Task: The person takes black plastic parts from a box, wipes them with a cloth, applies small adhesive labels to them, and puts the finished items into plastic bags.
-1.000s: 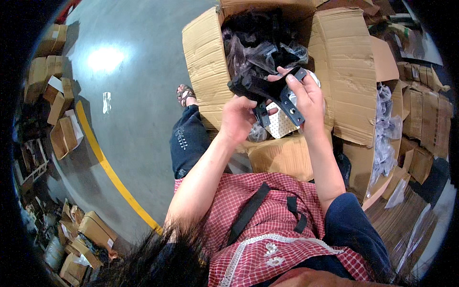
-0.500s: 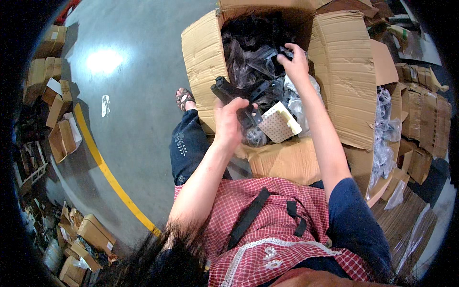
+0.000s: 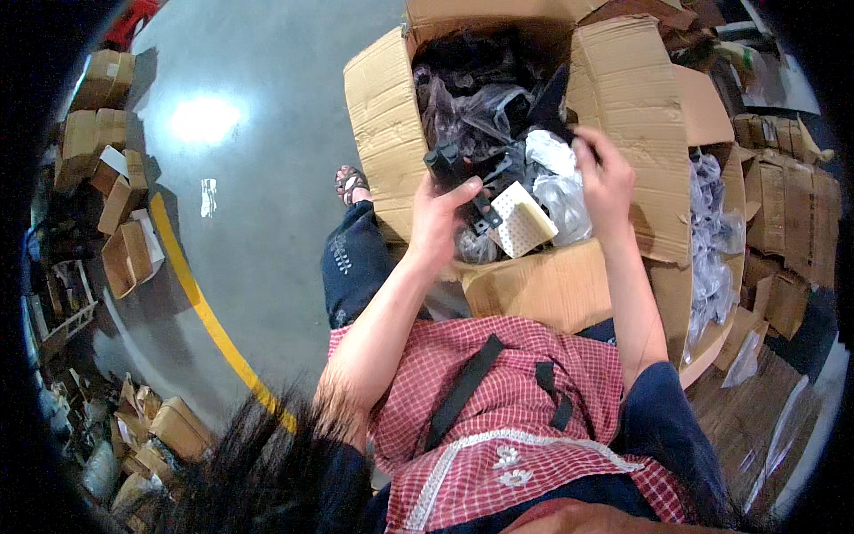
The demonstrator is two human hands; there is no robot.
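Observation:
My left hand is closed around several black parts with rounded, tube-like ends and flat, holed ends, over the near left of a large open cardboard box. At the box's right side my right hand pinches a black pointed piece, whose lower end is partly hidden by the fingers. Between the hands lies a cream-coloured block dotted with small holes. Crumpled clear plastic bags and dark bagged items fill the box around it.
Box flaps stand out left and right. Another open carton with clear bags is at the right, beside flattened cardboard. Small cartons sit on the floor at left, past a yellow line.
My right hand has drawn back toward me and rightward out of the box, with the black pointed piece now in its fingers. My left hand, still holding the black parts, has shifted slightly right.

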